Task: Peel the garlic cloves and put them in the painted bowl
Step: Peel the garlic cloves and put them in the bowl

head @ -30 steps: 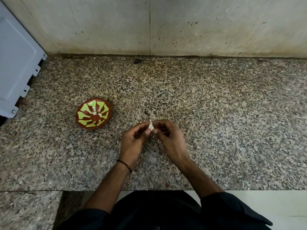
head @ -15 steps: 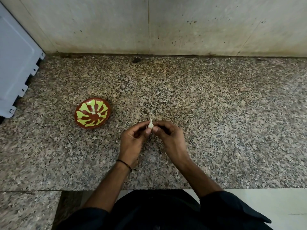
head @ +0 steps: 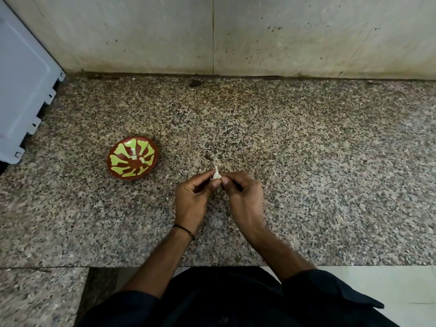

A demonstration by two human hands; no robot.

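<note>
Left hand point(head: 192, 201) and right hand point(head: 245, 197) share a pinching grip on one garlic clove point(head: 216, 174) over the speckled stone surface point(head: 306, 161).

The clove's long axis points away from the person, its tapered tip poking out past the thumbs; whether skin remains is too small to tell. The painted bowl point(head: 132, 160) sits well to the left and slightly farther back, nearer the left hand, the likelier carrier. It is shallow, round, glossy brown with yellow-green petals, holding a couple of small pale pieces point(head: 141, 159).
</note>
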